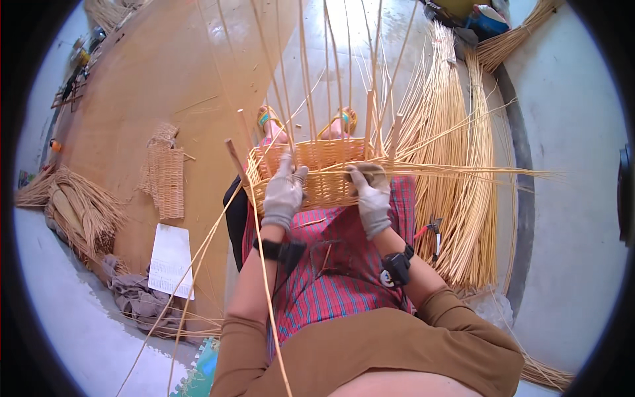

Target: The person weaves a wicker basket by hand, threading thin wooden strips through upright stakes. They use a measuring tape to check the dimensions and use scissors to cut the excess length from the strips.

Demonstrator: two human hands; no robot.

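A partly woven wicker basket (329, 190) rests across my lap, over a red plaid apron (331, 288). Thin upright rods and several thicker wooden stakes (369, 119) rise from its rim. My left hand (283, 198), in a whitish glove, is closed on the near wall's upper edge, left of the middle. Near the right end, my right hand (372, 198), gloved too, has its fingers closed around the wicker strands (456, 169) along the rim. Their loose ends stick out far to the right. Other long strands (261, 245) trail toward me from the left corner.
Long wicker bundles (463, 205) lie on the right, with pruning shears (433, 231) against them. Leftward on the floor are flat woven pieces (165, 178), a white paper sheet (170, 260), another bundle (86, 205) and grey cloth (142, 298). My sandalled feet (273, 124) are beyond the basket.
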